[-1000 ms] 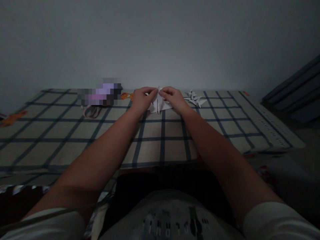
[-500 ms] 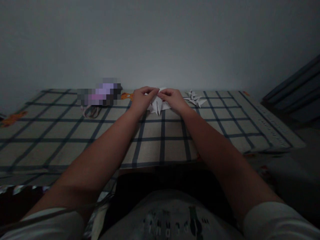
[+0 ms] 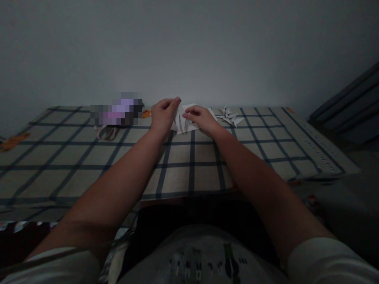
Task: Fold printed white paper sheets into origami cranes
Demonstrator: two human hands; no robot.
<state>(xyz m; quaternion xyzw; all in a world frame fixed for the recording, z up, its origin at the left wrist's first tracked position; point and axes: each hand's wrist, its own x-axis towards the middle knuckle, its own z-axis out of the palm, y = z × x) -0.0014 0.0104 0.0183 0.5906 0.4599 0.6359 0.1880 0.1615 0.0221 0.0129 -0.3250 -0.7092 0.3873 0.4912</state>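
A small piece of folded white paper (image 3: 179,123) with pointed ends hangs just below my left hand, over the middle of the table's back part. My left hand (image 3: 164,113) pinches it near its top, thumb and forefinger raised together. At the paper's right edge, my right hand (image 3: 203,117) has its thumb and forefinger drawn close in a pinch, with the other fingers curled. Dim light blurs the exact contact there. Beneath and behind the right hand lies flat white paper (image 3: 212,114). Folded paper pieces shaped like cranes (image 3: 230,117) sit to the right.
A checked cloth (image 3: 177,177) covers the table, which meets a plain wall (image 3: 189,51) at the back. To the left lies a blurred-out purple item (image 3: 121,110) with a looped strap (image 3: 107,133). Dark ridged material (image 3: 349,106) stands at the far right.
My left hand has moved up and left, away from the right fingertips. The folded paper has shifted left, and my right fingertips have come slightly lower. More flat paper shows.
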